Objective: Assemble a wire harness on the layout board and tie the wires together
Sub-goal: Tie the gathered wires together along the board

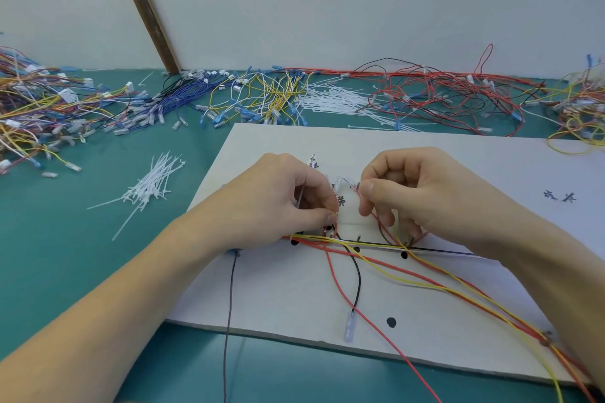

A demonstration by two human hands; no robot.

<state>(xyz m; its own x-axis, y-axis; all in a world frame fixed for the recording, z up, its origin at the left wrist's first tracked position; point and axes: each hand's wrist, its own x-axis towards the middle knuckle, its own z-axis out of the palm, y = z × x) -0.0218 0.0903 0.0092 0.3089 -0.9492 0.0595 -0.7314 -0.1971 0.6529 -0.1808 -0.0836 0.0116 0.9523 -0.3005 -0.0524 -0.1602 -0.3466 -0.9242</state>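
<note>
Green bench [98, 271] was buried in spare wires, layout board [425, 160] nearest us. Mid-board, our left hand [281, 203] pinched a cable tie [300, 198] over the wire bundle [340, 240]; right hand [412, 190] pinched a red wire [359, 195]. We'd say keep wires snug before cinching.

Showing as pale grey-white, the layout board [425, 157] is lying on a teal worktop [82, 255] and carrying black dots and black handwritten marks. Red, yellow and black wires [376, 267] are crossing the board. Left of the board, a heap of white cable ties [152, 188] is lying. Behind the board, blue, yellow and red wire bundles [262, 91] are spreading against an off-white wall [327, 3].
</note>
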